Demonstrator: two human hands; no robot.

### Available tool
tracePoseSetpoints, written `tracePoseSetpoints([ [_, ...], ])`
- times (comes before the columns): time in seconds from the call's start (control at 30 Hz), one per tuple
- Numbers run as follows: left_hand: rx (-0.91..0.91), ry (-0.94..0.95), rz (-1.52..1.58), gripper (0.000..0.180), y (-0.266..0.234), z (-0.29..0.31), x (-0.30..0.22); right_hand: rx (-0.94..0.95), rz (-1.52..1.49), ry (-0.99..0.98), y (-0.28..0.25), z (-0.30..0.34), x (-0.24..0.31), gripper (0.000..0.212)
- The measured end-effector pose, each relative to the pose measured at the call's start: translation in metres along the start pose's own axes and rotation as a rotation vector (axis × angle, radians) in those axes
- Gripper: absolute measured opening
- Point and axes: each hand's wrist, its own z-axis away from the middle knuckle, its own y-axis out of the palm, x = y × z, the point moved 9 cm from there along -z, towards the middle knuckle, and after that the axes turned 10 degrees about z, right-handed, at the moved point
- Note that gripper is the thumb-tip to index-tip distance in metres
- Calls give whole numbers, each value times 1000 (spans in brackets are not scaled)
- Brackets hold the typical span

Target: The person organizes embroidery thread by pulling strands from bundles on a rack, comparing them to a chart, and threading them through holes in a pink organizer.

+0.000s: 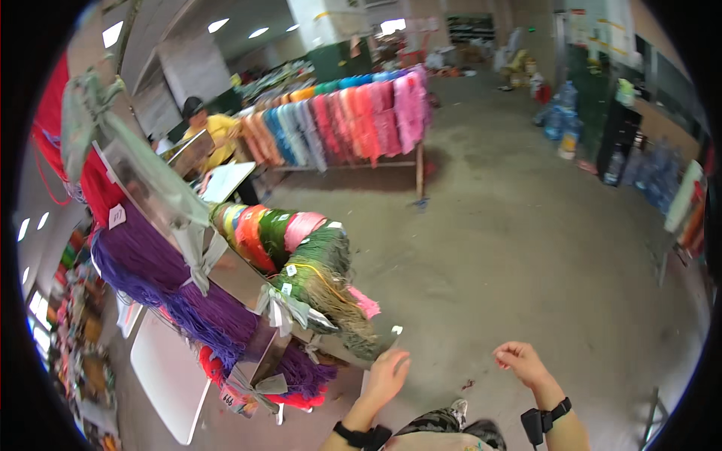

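My left hand [386, 378] is closed beside the lower end of the thread rack, its fingertips partly turned away. Just above them a small white tag [397, 330] shows, with a thin pale line running down toward the fingers; what the fingers grip is unclear. Nearest to that hand hangs a bundle of olive-green thread skeins [323, 282] with small white labels and a yellow strand. Out over the floor on the right, my right hand [524, 363] has its fingers curled in; anything between them is too small to make out. Purple thread skeins [188, 270] hang along the rack's left side, bound with grey-green cloth strips [154, 177].
A long rack of colourful skeins [338, 120] stands at the back, with a person in yellow [214, 139] beside it. A white board [169, 376] is below the near rack. Large blue water bottles [560, 116] and a black cabinet [620, 143] line the right side.
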Motion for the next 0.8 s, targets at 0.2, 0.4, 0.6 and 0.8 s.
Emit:
tracePoseSetpoints([
  [0.2, -252, 149, -163, 13, -44, -121, -37, 239, -55, -83, 26, -158, 78, 10],
  [0.4, -565, 102, -408, 16, -98, -188, -56, 702, 8, -191, 100, -289, 175, 11],
  [0.6, -909, -277, -576, 14, -152, -195, -24, 1145, 59, -467, 211, -390, 293, 11],
  [0.8, -1029, -594, -460, 11, -161, -203, -15, 1659, 54, -659, 341, -376, 377, 12],
])
